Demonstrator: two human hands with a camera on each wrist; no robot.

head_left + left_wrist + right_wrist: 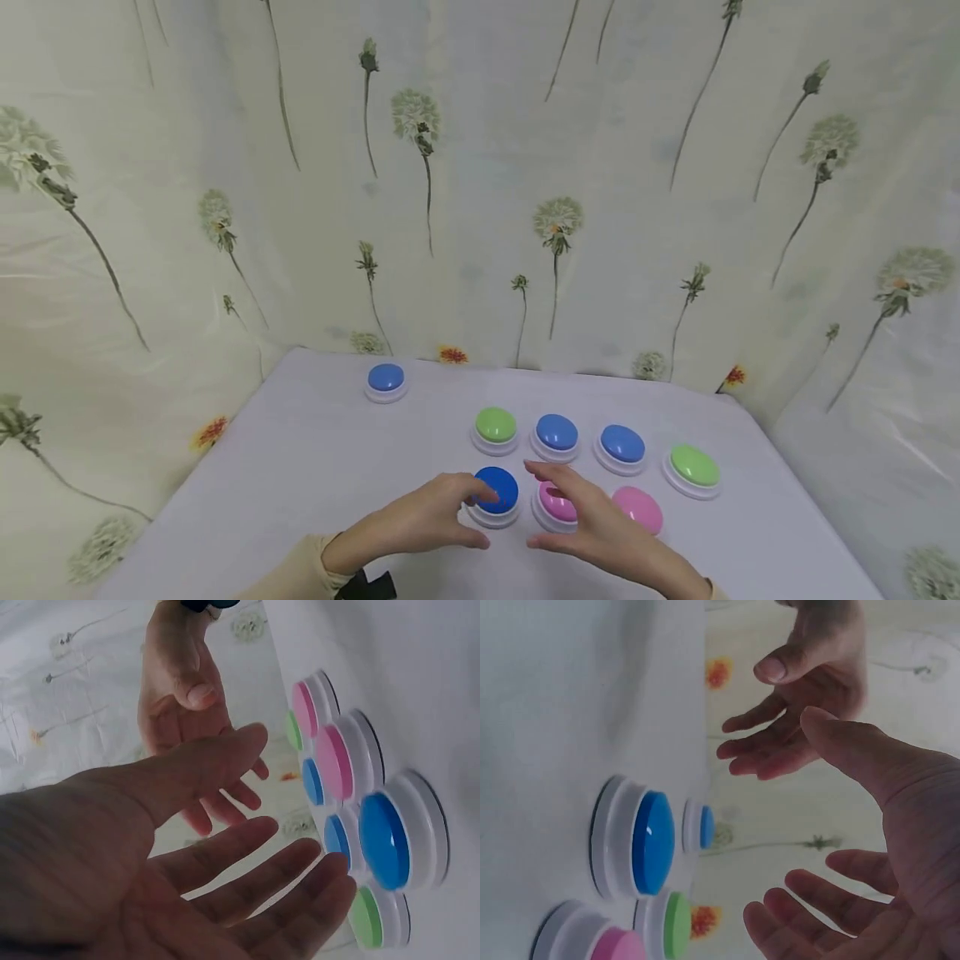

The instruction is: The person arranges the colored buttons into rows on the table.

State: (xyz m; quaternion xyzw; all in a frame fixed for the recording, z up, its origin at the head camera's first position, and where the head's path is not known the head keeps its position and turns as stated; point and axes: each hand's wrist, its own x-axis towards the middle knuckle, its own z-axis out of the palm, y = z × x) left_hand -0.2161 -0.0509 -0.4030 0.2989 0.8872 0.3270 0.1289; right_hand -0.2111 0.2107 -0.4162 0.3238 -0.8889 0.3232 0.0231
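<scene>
Both hands hover above the near part of a white table, palms facing each other, fingers spread and holding nothing. In the head view the left hand is closest to a dark blue push button on a white base and partly overlaps it. My right hand hangs over a pink button, hiding part of it; a second pink button shows just behind that hand. The left wrist view shows the left palm beside the buttons, not touching them. In the right wrist view the right fingers are likewise apart from them.
Behind the hands stand a green button, two blue buttons and another green button at the right. A lone blue button sits at the far left of the table. A dandelion-print curtain surrounds the back and sides.
</scene>
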